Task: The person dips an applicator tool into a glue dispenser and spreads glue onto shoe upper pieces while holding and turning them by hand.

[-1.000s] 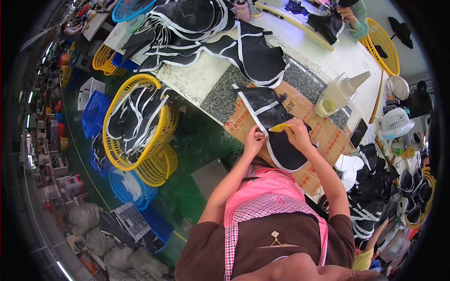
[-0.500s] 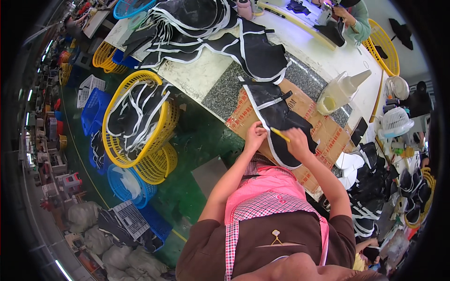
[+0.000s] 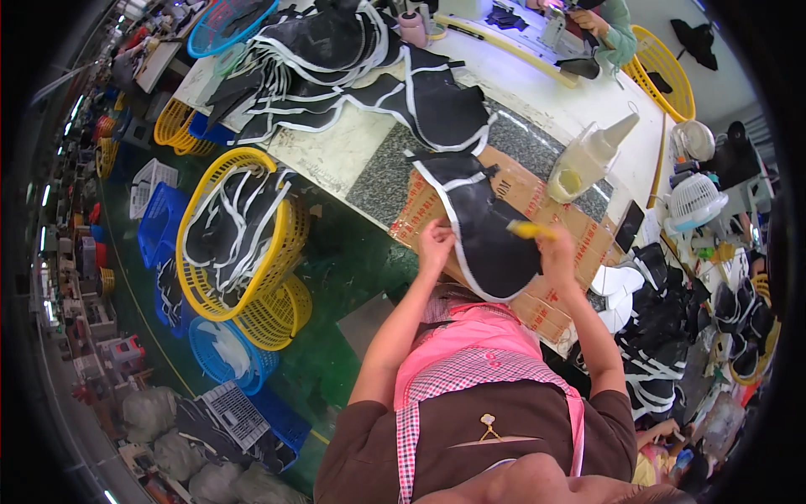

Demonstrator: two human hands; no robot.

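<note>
Left hand (image 3: pixel 435 244) pinches the black piece (image 3: pixel 487 231), right hand (image 3: pixel 554 252) grips a yellow tool (image 3: pixel 527 228); a slip could smear its white edge.

A black fabric shoe-upper piece (image 3: pixel 487 235) with white trim along its edges lies flat on a sheet of brown cardboard (image 3: pixel 554 302) on the desk (image 3: pixel 336 160). Its rounded lower end points toward the person, its narrower end away. A small yellow tool (image 3: pixel 527 228) lies across its right edge, tilted slightly, its tip over the black fabric near the white border.
</note>
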